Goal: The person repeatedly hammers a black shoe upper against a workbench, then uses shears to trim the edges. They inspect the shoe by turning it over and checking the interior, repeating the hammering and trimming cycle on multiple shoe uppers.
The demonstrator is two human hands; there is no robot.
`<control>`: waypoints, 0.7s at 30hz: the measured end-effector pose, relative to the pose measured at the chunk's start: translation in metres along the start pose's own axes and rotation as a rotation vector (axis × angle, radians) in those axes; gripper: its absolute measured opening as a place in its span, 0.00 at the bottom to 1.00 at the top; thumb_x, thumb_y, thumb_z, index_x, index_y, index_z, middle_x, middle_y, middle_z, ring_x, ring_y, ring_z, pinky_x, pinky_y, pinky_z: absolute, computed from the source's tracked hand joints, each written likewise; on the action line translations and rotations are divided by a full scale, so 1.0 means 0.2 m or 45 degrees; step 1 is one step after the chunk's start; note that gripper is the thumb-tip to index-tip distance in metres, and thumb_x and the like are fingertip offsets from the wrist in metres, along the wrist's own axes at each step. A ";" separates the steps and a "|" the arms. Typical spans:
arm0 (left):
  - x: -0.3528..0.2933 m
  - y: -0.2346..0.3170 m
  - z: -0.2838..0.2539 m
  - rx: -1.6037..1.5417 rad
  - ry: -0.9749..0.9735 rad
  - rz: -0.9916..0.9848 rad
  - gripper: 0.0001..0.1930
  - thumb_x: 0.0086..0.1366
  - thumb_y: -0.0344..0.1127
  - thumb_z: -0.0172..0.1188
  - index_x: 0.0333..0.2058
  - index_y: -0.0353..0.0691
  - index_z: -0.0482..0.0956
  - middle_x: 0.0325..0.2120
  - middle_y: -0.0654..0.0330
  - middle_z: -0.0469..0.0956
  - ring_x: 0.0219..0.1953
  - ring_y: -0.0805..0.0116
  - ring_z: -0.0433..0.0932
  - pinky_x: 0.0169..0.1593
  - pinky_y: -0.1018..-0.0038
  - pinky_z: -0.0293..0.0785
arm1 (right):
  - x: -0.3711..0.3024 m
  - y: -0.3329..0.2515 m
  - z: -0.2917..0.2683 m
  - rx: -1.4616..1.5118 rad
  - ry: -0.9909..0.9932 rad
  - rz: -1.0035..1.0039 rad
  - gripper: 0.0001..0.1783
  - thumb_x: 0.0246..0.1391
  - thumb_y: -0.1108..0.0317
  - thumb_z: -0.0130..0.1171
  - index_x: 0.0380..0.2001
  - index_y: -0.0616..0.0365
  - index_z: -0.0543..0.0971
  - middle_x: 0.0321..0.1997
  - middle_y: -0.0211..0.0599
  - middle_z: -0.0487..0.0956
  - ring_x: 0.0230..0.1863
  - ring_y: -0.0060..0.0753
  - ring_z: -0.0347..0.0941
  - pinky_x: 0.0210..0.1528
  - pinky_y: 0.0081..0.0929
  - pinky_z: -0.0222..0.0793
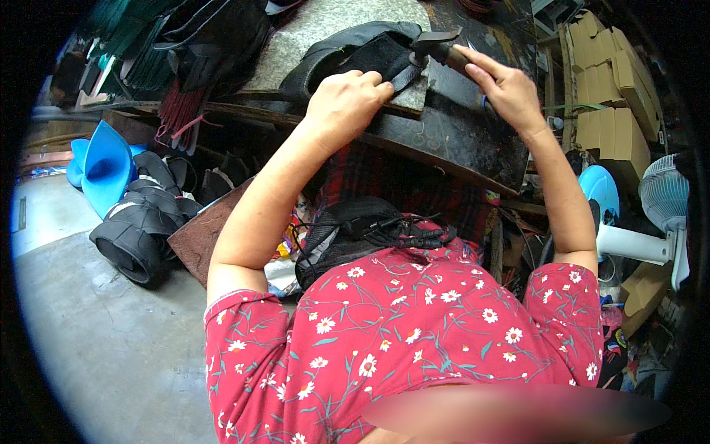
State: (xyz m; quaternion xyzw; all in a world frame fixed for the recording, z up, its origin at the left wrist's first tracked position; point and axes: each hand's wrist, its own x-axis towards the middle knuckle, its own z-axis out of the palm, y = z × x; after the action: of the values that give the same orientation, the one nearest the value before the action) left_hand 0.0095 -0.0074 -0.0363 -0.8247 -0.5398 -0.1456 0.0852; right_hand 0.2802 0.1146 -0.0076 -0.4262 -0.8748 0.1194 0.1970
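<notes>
At the table's near edge, my left hand (347, 100) is closed with its fingers curled on the edge of a black curved piece that looks like a shoe upper (336, 55). The upper lies on a grey speckled slab (292, 63), and a band of it sticks out beside my fingertips. My right hand (506, 89) is wrapped round the handle of a hammer (438, 38). The hammer's metal head is over the right end of the upper; whether it touches cannot be told. A blue-handled tool, partly hidden, lies behind my right hand.
Black stacked pieces (214, 44) and red strips (181, 111) crowd the dark table's (473, 148) left side. On the floor at left are black bundles (140, 226) and a blue curved sheet (107, 170). Cardboard boxes (614, 137) and a fan (663, 194) stand at right.
</notes>
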 end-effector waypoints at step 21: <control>0.00 0.02 0.01 -0.040 0.059 -0.076 0.11 0.57 0.31 0.57 0.39 0.47 0.81 0.30 0.61 0.78 0.37 0.61 0.81 0.38 0.66 0.79 | -0.05 -0.16 0.04 -0.163 -0.205 -0.005 0.21 0.65 0.47 0.50 0.60 0.29 0.74 0.44 0.39 0.84 0.42 0.40 0.82 0.40 0.31 0.76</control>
State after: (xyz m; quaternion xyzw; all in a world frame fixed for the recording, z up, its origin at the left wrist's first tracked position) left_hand 0.0130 -0.0072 -0.0388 -0.8060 -0.5596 -0.1755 0.0805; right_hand 0.2609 0.0866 -0.0052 -0.4252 -0.8945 0.0967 0.0985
